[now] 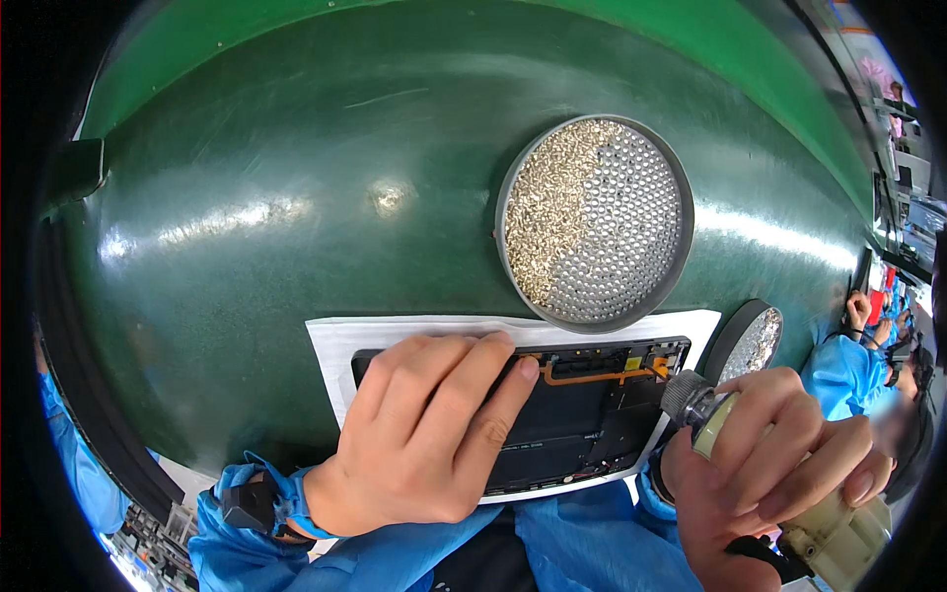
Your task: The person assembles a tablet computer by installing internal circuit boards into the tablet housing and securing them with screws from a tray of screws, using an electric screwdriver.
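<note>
An opened black electronic device (pixel 567 419), with dark flat panels and an orange ribbon cable (pixel 592 376) along its far edge, lies on a white sheet (pixel 330 345). My left hand (pixel 424 429) is laid over its left side, gripping near the far edge, with the thumb by the cable's left end. My right hand (pixel 779 449) wraps around an electric screwdriver (pixel 688 397) with a knurled collar and a pale body. The screwdriver leans over the device's far right corner, its tip by the orange cable's end; contact there is too small to make out.
Beyond the device stands a round grey tray (pixel 686 232) with a dimpled plate, many small screws heaped on its left side. A smaller round dish (pixel 735 340) of screws sits at right. The green tabletop (pixel 296 128) spreads around. Other people in blue sleeves (pixel 838 375) work at far right.
</note>
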Demonstrator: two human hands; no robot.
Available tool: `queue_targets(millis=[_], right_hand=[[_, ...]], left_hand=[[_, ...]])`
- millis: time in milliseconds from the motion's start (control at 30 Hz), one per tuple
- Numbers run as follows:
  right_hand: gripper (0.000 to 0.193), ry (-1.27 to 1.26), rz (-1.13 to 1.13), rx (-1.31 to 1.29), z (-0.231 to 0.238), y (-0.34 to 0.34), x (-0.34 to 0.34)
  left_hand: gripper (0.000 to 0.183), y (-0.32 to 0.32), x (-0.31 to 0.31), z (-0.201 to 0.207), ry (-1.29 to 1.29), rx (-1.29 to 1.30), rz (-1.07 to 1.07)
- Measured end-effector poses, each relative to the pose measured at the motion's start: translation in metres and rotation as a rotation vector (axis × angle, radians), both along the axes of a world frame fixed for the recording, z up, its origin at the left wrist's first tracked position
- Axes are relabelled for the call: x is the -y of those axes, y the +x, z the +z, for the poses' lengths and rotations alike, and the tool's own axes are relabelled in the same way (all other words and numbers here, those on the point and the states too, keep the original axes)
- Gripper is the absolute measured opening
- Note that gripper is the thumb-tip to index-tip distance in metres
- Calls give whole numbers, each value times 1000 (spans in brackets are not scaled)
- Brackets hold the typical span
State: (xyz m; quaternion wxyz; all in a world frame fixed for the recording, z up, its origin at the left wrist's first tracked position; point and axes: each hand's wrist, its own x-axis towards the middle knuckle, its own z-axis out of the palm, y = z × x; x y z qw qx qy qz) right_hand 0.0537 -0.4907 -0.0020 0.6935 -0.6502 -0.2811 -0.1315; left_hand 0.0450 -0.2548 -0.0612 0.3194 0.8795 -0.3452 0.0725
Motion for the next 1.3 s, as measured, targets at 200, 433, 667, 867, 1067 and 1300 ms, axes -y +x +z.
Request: queue_targets(millis=[200,433,667,867,1067,1300], right_hand=[[74,17,-14,-40,11,7,-9],[69,194,-283,96,-29,24,-50],[69,121,-156,34,-30,31,-43],[66,123,-172,21,-32,31,-48],[62,87,-205,-22,-31,26,-49],[65,170,-296,66,-38,29,-61]], left_hand=[[46,-3,-1,-3,36,63,18],[34,-7,-2,4,40,-86,61],[34,-6,-5,3,19,-72,61],[33,-5,-5,5,35,-89,56],[33,-5,-6,4,41,-82,55],[32,-7,-6,5,64,-78,69]])
